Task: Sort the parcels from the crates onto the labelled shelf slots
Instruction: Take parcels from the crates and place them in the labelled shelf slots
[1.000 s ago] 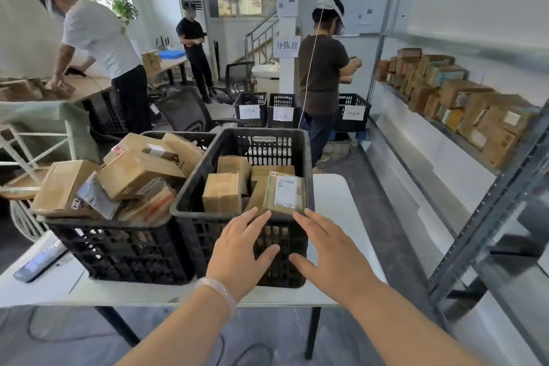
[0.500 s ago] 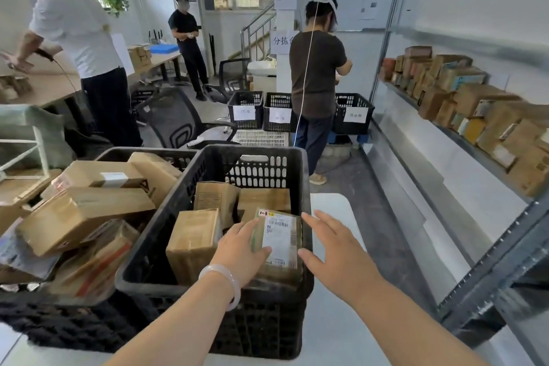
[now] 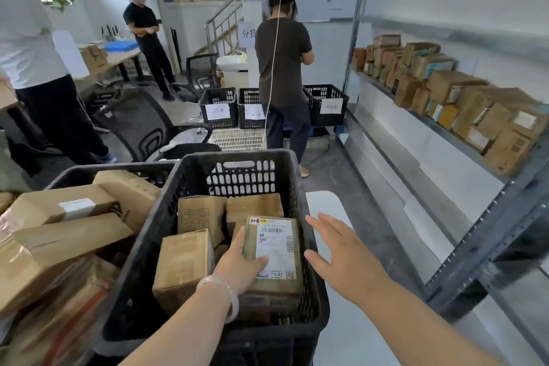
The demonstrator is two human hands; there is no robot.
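**Parcel held by one side only: a slip is the main risk**

Trouble starts with the labelled parcel point(image 3: 274, 252) itself. Only the left hand point(image 3: 237, 267) has it, thumb laid across the white label and fingers down its left edge, so a lift from here would hang the weight off one side. I judge it could tip, twist out of that grip and drop back among the brown parcels point(image 3: 184, 267) packed beside it. It could also catch on the rim of the black crate point(image 3: 237, 178), which stands close against its right edge. The label looks smooth, and a thumb pressing on it may slide. A hurried reading of the label could also send it to the wrong slot on the shelf point(image 3: 487, 223), where boxes already stand crowded in a row.

The parcel lies label-up in the near right corner of the crate, on top of the others. The left hand clamps its left side, wrist over the crate's near rim. The right hand point(image 3: 341, 255) is spread and holds nothing, just beside the parcel's right edge and over the crate's right wall; whether it touches that wall I cannot tell. So the parcel sits between the two hands, gripped by one and flanked by the other. The crate rests on the white worktop point(image 3: 325, 205), with a second crate point(image 3: 118, 168), heaped with parcels, against its left side. The shelf stands well apart to the right.
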